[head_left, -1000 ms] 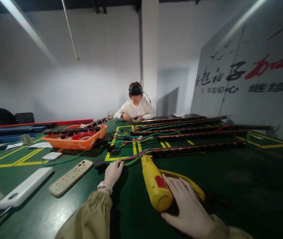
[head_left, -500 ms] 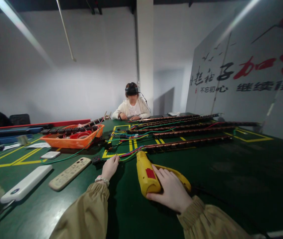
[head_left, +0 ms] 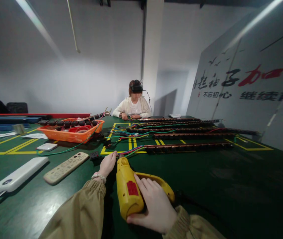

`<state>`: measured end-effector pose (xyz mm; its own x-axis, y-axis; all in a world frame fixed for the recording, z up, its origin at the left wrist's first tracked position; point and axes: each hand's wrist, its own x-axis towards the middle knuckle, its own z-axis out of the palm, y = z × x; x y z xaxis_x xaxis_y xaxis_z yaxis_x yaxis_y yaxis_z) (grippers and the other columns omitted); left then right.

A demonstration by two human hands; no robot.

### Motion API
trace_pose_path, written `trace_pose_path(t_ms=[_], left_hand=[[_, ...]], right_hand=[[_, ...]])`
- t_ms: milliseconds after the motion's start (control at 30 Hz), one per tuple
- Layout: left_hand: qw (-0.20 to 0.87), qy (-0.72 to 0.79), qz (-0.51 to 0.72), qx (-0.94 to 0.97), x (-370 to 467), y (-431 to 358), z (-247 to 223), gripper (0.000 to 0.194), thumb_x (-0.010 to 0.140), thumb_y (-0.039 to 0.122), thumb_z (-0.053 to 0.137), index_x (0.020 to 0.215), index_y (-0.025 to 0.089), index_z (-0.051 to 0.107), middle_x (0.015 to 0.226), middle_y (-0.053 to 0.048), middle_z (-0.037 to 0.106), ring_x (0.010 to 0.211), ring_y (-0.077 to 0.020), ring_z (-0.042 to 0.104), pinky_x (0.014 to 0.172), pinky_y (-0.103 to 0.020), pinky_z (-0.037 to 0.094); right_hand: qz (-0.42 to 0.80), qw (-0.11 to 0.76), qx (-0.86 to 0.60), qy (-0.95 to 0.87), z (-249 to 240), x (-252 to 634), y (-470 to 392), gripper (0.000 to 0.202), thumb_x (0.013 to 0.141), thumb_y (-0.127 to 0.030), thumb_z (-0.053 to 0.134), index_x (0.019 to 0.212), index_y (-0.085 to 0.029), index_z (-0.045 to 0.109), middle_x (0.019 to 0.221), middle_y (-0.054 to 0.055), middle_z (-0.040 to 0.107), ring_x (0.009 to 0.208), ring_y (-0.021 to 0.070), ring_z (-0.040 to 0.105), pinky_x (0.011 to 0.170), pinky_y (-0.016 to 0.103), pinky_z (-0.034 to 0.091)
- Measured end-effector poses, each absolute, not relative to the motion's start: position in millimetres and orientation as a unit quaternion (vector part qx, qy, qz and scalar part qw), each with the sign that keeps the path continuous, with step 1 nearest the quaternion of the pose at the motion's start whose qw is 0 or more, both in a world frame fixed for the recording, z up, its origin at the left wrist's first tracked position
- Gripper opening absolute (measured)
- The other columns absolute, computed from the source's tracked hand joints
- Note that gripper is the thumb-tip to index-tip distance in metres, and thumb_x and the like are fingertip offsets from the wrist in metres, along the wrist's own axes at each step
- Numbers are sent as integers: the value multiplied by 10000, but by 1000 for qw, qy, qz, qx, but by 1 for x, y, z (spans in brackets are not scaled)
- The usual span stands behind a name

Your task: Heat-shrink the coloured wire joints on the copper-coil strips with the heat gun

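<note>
My right hand [head_left: 153, 204] is wrapped round the body of a yellow heat gun [head_left: 129, 189] with a red label. Its nozzle points away from me, close to the fingertips of my left hand [head_left: 108, 164]. Those fingers pinch the coloured wires [head_left: 134, 151], which run rightwards into a long dark strip with copper edges [head_left: 186, 147]. A black connector [head_left: 94, 156] lies just left of my left hand.
Further strips [head_left: 193, 135] lie behind. At the left are an orange basket [head_left: 69, 135] of parts, a beige remote [head_left: 66, 167], a white power bank [head_left: 20, 174] and a bottle. A person [head_left: 134, 103] sits across the green table [head_left: 218, 186].
The heat gun in my right hand has moved left, bringing its nozzle from the strip's end to beside my left fingertips. My left hand still pinches the wires. The view has shifted slightly.
</note>
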<state>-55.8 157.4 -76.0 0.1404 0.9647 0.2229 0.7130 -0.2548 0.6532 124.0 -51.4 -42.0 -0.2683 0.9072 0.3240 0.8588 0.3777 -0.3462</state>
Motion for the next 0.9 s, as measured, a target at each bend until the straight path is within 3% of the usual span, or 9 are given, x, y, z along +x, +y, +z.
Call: trace_pose_path(t_ms=[200, 467, 633, 900], left_hand=[[223, 563, 329, 724, -58, 160, -80, 528, 895, 479, 216, 869, 161, 637, 1004, -120, 672, 964, -230, 610, 848, -298, 429], [235, 554, 331, 727, -59, 164, -85, 459, 889, 447, 289, 980, 163, 637, 1096, -99, 654, 1039, -216, 588, 897, -285, 417], [217, 543, 313, 748, -60, 164, -85, 396, 890, 409, 317, 953, 183, 636, 1081, -86, 657, 1029, -214, 586, 903, -285, 403], [201, 518, 280, 783, -65, 168, -88, 269, 872, 287, 374, 931, 187, 617, 985, -69, 665, 906, -171, 600, 808, -244, 408]], right_hand=[[93, 249, -530, -806, -36, 120, -54, 991, 589, -740, 609, 1387, -199, 378, 1206, 76, 535, 1084, 258, 475, 1009, 390, 332], [136, 166, -618, -756, -32, 167, -62, 687, 724, -401, 656, 1346, -197, 449, 1265, 71, 538, 1191, 255, 458, 1116, 468, 176], [135, 159, -635, -744, -35, 173, -61, 670, 691, -397, 694, 1300, -194, 503, 1260, 78, 545, 1203, 278, 449, 1079, 463, 271], [105, 171, -648, -735, -37, 179, -63, 528, 685, -401, 690, 1173, -234, 579, 1195, 37, 590, 1163, 266, 487, 1095, 487, 235]])
